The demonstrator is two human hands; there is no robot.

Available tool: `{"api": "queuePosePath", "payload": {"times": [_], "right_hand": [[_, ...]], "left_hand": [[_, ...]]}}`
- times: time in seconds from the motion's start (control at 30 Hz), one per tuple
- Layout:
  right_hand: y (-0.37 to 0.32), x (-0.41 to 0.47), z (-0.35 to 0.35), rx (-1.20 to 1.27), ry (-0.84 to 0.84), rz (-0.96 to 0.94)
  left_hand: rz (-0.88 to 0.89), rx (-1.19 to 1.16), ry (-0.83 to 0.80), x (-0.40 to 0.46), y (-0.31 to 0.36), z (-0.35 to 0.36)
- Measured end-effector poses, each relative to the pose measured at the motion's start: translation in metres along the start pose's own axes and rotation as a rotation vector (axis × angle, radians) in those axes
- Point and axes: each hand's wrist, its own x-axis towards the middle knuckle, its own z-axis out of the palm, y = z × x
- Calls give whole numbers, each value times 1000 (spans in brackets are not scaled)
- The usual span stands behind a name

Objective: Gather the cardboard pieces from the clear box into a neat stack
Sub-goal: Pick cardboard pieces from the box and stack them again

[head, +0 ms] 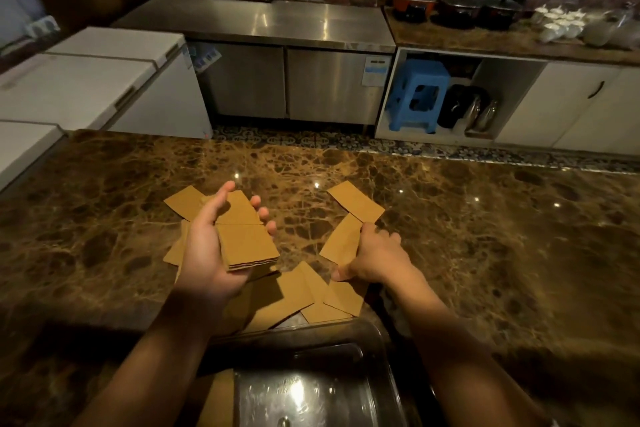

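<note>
My left hand (207, 246) is palm up above the marble counter and holds a small stack of cardboard pieces (247, 246). My right hand (375, 258) presses down on a loose cardboard piece (341, 241), fingers at its edge. Another piece (356, 201) lies just beyond it. Several more loose pieces (301, 291) lie near the counter's front edge, and others (185, 201) are spread under and behind the left hand. The clear box (311, 374) stands at the bottom centre, between my forearms, with one cardboard piece (218, 399) showing at its left side.
The brown marble counter (485, 236) stretches left and right. Beyond it are white chest freezers (86, 80), a steel cabinet (277, 45), a blue stool (415, 94) under a shelf, and pots (460, 9) on the back counter.
</note>
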Motion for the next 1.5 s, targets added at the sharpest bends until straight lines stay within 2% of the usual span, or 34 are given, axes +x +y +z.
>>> {"api": "queuePosePath", "payload": {"times": [0.2,0.3,0.43,0.53,0.83,0.9,1.0,1.13,1.17,1.27,1.33,1.4,1.43,1.5], "right_hand": [[5,31,-39,300,-82,-98],[2,59,-62,222,38,-140],[-15,81,-52,110,28,-85],[-23,79,-39,130,71,-148],[-27,-16,-83,942,101,-380],[-30,-40,-86,1010,193,-446],[-32,-68,-78,941,519,-535],[-42,-95,-60,893,711,-665],[-43,-99,-57,784,795,-755],[-43,-104,-45,255,1007,-1064],[-45,-107,-39,102,1050,-1083],[-46,-111,-33,67,1033,-1091],[-45,-113,-30,106,1001,-1096],[-44,-120,-29,377,827,-1078]], "left_hand": [[31,-5,4,1,-3,2],[35,-7,4,2,-4,7],[19,9,3,4,-9,15],[1,22,28,5,-6,17],[-118,87,79,3,-2,22],[-148,91,60,0,-3,27],[-70,149,2,-6,-6,34],[202,361,-95,-16,-13,42],[238,388,-131,-19,-14,45],[270,366,-234,-26,-17,47],[329,401,-298,-31,-18,44],[407,445,-353,-33,-17,41],[426,436,-371,-34,-16,39],[439,373,-421,-33,-12,33]]}}
